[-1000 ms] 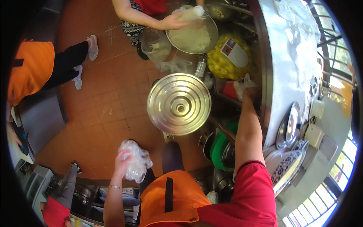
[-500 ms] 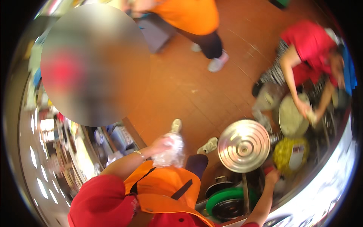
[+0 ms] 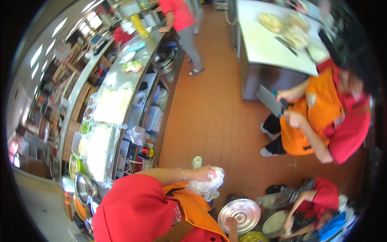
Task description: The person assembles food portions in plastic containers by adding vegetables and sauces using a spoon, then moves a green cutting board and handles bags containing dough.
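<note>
My left hand (image 3: 203,173), a bracelet at its wrist, is closed around a crumpled clear plastic bag (image 3: 209,187). It holds the bag in front of my orange apron (image 3: 198,203), above the floor. Whether anything is inside the bag I cannot tell. Low in the view, my right hand (image 3: 231,223) overlaps a round shiny metal lid (image 3: 246,213) with concentric rings. Its fingers look curled; what they grip, if anything, does not show. Just beyond that hand, a yellow bundle (image 3: 253,237) is cut off by the lower edge.
A person (image 3: 322,109) on the right holds a cleaver (image 3: 269,101). Another (image 3: 318,201) crouches by a round pale vessel top (image 3: 275,224). A long steel counter (image 3: 139,78) with covered trays runs along the left. A white-topped table (image 3: 258,46) stands ahead; someone (image 3: 181,24) leans at the counter.
My view has swung, bringing the counter and white-topped table into sight. My right hand has gone from beside the yellow bundle to the metal lid. My left hand still grips the plastic bag.
</note>
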`<state>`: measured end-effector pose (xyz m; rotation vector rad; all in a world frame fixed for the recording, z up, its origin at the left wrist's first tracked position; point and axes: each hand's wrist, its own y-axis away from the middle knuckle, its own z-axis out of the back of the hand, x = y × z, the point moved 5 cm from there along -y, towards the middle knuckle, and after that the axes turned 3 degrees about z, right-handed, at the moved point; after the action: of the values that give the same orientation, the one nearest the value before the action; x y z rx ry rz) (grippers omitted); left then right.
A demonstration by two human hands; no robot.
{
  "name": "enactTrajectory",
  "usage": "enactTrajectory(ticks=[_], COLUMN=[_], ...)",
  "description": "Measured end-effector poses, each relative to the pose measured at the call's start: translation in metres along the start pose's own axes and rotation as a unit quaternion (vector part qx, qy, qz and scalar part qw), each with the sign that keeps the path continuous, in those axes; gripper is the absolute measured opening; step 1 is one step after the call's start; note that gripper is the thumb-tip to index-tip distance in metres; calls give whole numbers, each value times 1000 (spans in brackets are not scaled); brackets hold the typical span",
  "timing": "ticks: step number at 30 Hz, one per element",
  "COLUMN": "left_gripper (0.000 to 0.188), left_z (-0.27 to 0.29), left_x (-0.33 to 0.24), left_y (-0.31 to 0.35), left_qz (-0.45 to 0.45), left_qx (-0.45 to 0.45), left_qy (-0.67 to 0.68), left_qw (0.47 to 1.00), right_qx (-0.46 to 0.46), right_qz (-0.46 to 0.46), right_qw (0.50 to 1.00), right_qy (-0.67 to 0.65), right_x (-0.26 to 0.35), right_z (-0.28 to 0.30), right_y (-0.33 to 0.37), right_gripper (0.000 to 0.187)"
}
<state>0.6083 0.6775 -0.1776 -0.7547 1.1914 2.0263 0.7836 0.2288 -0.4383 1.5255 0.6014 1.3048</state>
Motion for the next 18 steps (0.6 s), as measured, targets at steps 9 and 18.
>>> enactTrajectory(ticks=[9, 18], left_gripper=[23, 22], left_z=[161, 297], left_x=[55, 130], left_y=[84, 148], left_qz=[3, -5], left_qx=[-204, -381], left_qy=[53, 110], left_qw=[978, 918], right_qx=[-72, -96], right_qz=[115, 298], right_qw=[987, 797], right_qy=[89, 516], right_x=[181, 512], right_z=[18, -145], right_y=[-17, 78], right_gripper=[9, 39])
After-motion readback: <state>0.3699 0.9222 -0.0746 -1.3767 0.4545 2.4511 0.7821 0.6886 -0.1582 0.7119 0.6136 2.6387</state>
